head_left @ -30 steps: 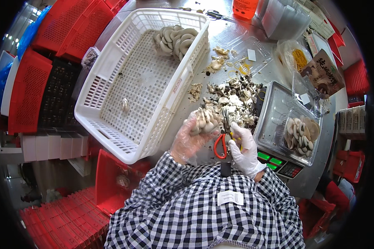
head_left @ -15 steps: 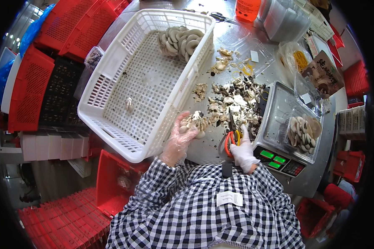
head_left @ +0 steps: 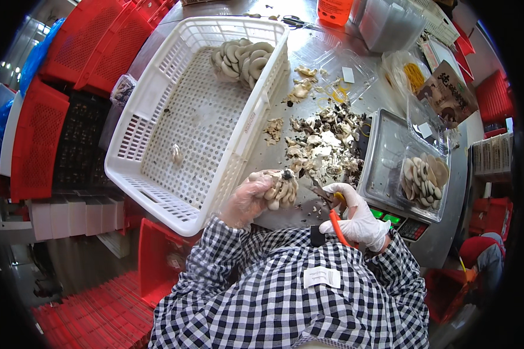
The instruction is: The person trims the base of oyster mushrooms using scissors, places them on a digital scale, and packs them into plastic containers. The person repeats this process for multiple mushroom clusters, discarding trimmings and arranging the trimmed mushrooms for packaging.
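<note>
My left hand [head_left: 245, 201], in a clear glove, holds a cluster of oyster mushrooms [head_left: 283, 193], its dark base facing up. My right hand [head_left: 360, 222], in a white glove, grips scissors [head_left: 335, 223] with orange and yellow handles. The blades point toward the cluster's base, a small gap apart from it. To the left stands a white plastic crate [head_left: 251, 124] with a large mushroom clump [head_left: 242, 60] at its far end and a small piece [head_left: 176, 154] on its floor. Beyond my hands lies a heap of mushroom trimmings [head_left: 326, 143] on the metal table.
On the right, a digital scale [head_left: 383, 145] bears a clear plastic box [head_left: 410, 200] of mushrooms [head_left: 425, 179]. Farther back are a bag of yellow rubber bands [head_left: 412, 77], stacked clear boxes [head_left: 391, 29], an orange container [head_left: 334, 10] and black scissors [head_left: 294, 21]. Red crates [head_left: 38, 139] stand at the left.
My right hand has raised and turned the scissors, bringing the blades from the trimmings toward the cluster. My left hand has turned the cluster, so its dark base shows more.
</note>
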`<action>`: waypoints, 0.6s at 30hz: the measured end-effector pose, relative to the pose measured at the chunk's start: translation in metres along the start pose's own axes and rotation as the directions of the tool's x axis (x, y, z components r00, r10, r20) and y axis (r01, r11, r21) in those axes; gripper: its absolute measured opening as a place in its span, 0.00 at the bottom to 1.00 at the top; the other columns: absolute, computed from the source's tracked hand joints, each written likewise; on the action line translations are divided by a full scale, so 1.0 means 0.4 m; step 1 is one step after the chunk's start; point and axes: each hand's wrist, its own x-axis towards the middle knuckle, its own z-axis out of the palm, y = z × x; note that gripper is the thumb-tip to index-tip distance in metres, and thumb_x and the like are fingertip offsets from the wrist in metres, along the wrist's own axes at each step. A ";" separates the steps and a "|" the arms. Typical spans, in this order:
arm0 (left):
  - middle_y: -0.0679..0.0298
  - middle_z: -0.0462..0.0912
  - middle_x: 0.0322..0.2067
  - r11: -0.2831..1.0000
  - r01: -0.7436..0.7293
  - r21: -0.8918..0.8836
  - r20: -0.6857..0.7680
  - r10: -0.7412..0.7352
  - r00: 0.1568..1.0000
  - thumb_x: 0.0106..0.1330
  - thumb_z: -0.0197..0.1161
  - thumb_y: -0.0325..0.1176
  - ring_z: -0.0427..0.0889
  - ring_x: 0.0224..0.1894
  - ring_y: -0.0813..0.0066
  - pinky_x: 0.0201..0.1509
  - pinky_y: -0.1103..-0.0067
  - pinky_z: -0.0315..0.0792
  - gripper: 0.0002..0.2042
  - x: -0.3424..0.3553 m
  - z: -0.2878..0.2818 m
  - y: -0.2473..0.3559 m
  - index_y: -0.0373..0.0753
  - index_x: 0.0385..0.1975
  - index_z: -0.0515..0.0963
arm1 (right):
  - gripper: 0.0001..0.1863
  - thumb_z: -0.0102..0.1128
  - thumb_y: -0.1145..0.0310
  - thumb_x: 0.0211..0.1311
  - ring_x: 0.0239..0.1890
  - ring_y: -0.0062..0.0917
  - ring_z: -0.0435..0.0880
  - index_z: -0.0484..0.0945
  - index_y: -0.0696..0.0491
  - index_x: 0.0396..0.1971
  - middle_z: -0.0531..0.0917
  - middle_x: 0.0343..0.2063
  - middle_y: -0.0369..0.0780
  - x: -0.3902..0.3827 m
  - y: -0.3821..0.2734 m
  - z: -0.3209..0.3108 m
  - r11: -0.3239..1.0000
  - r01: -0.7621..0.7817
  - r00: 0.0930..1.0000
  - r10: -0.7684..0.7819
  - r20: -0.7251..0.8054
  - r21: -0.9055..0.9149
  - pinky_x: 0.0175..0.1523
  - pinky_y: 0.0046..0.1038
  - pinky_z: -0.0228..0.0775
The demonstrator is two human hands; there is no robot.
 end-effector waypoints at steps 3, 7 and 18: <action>0.63 0.81 0.32 0.985 0.086 0.151 -0.070 -0.076 0.995 0.69 0.60 0.31 0.76 0.32 0.79 0.37 0.83 0.72 0.22 -0.002 0.025 0.010 0.24 0.59 0.73 | 0.42 0.88 0.53 0.38 0.44 0.28 0.78 0.78 0.51 0.55 0.79 0.43 0.39 0.013 -0.025 -0.007 0.966 0.120 0.993 -0.119 0.017 -0.230 0.55 0.30 0.73; 0.61 0.82 0.43 0.965 0.179 0.194 -0.037 -0.175 0.984 0.69 0.60 0.29 0.77 0.35 0.80 0.45 0.82 0.73 0.20 0.015 -0.005 0.000 0.25 0.58 0.74 | 0.41 0.84 0.50 0.42 0.42 0.32 0.81 0.77 0.52 0.56 0.81 0.40 0.41 0.021 -0.031 -0.019 0.909 0.246 0.969 -0.230 0.086 -0.336 0.51 0.32 0.76; 0.63 0.82 0.43 0.959 0.239 0.155 0.117 -0.258 0.959 0.73 0.59 0.42 0.80 0.44 0.77 0.57 0.75 0.74 0.29 0.038 -0.008 0.014 0.28 0.67 0.66 | 0.31 0.80 0.54 0.50 0.34 0.32 0.86 0.81 0.52 0.52 0.84 0.33 0.42 -0.002 -0.007 -0.040 0.877 0.134 0.991 -0.110 0.079 -0.462 0.40 0.30 0.77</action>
